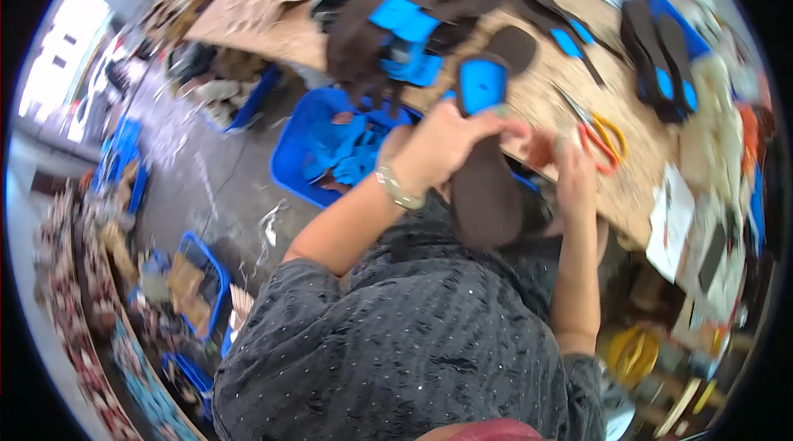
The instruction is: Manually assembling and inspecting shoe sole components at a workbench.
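My left hand (434,148) is closed on a dark brown insole (487,201) with a bright blue patch near its far end. The insole hangs over the table's near edge, above my lap. My right hand (574,173) is just to the right of it, its fingers pointing away from me and smeared by motion. Whether it grips anything I cannot tell. On the table beyond it lie scissors (605,142) with red and yellow handles. Another brown insole (514,48) shows just behind the held one.
A pile of brown insoles (355,49) and blue pieces (405,18) cover the wooden table's (545,94) far left. More insoles (652,53) lie at right. A blue basket (285,156) of blue scraps stands left of my arm. White paper (671,222) overhangs the right edge.
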### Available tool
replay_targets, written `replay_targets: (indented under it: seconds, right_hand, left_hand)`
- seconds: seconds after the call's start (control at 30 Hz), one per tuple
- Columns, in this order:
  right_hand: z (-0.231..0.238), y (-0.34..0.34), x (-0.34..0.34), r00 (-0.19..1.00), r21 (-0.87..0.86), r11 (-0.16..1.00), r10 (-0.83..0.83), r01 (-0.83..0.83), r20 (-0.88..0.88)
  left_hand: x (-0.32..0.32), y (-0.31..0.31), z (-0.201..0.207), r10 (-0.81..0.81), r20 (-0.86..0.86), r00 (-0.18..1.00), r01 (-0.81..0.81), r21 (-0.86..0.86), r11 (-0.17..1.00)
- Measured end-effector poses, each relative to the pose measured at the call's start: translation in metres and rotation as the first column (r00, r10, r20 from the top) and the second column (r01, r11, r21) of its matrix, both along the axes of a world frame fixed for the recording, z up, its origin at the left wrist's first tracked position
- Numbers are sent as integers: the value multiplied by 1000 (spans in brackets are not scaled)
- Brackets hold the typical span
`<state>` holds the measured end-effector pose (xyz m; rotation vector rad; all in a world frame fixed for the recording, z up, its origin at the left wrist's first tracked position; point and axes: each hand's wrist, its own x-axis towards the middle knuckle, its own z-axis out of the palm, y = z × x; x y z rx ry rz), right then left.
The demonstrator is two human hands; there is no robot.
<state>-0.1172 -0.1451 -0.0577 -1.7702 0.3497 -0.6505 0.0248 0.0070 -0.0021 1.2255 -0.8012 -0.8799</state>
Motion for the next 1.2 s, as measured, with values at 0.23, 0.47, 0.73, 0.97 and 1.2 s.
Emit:
replay_targets:
  seconds: [0.23, 0.47, 0.73, 0.97, 1.2]
  right_hand:
    - [63, -19, 11, 993, 30, 993, 113, -113, 23]
    - [44, -9, 12, 990, -201, 978, 79, -54, 120]
    - [32, 0, 12, 964, 66, 995, 58, -77, 258]
    - [24, 14, 7, 973, -76, 995, -51, 69, 225]
    - [37, 24, -9, 982, 253, 955, 119, -153, 145]
  left_hand:
    - [-27, -21, -10, -223, -155, 962, 223, -15, 975]
    - [-43, -15, -16, -233, -213, 949, 249, 52, 967]
    - [-44, -16, -17, -221, -212, 952, 225, -10, 974]
    - [-46, -19, -24, -260, -157, 953, 253, -63, 966]
    - [-47, -17, -25, -228, -116, 967, 220, -73, 973]
